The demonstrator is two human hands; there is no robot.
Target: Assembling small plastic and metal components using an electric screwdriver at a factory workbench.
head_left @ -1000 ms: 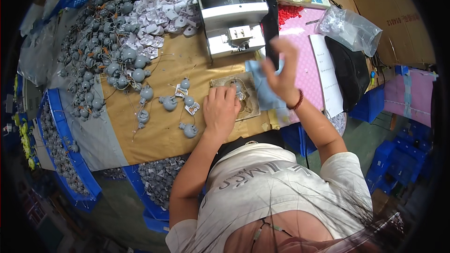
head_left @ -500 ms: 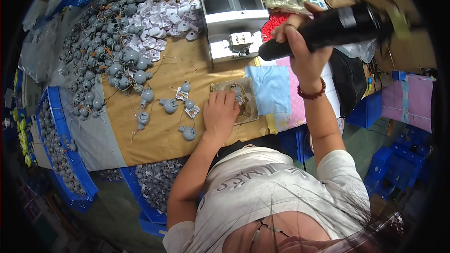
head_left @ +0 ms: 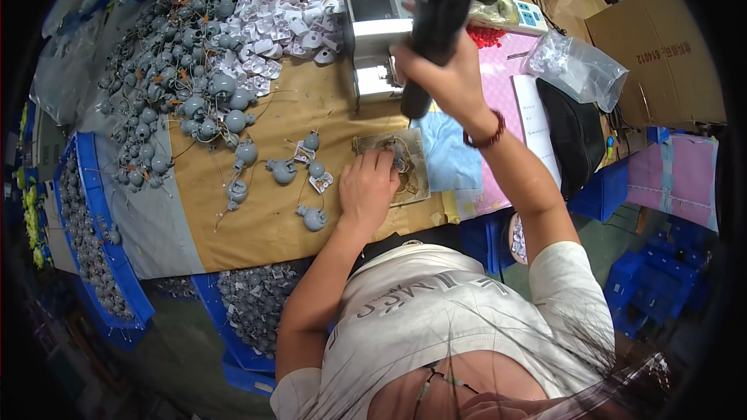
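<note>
My right hand (head_left: 447, 82) is wrapped round a black electric screwdriver (head_left: 443, 8), now close to upright in front of the silver screw feeder (head_left: 379, 54). It wears a dark red bead bracelet. My left hand (head_left: 367, 187) lies at the square fixture block (head_left: 419, 175), its fingers bent over a grey ball-shaped part (head_left: 398, 154) seated there. The fingers hide much of that part. Left of this hand, several grey ball-shaped parts (head_left: 282, 172) with wires and small white plates lie on the brown table covering (head_left: 257, 233).
A heap of grey balls (head_left: 156, 109) fills the far left, beside white plastic pieces (head_left: 272, 27). Blue bins (head_left: 85, 171) of grey parts stand along the left and front edges. A blue cloth (head_left: 451, 155), a black bag (head_left: 572, 136) and a carton (head_left: 661, 54) are on the right.
My right hand has swung the screwdriver leftward and tipped it from nearly level to nearly upright, over the front of the screw feeder. My left hand has stayed at the fixture.
</note>
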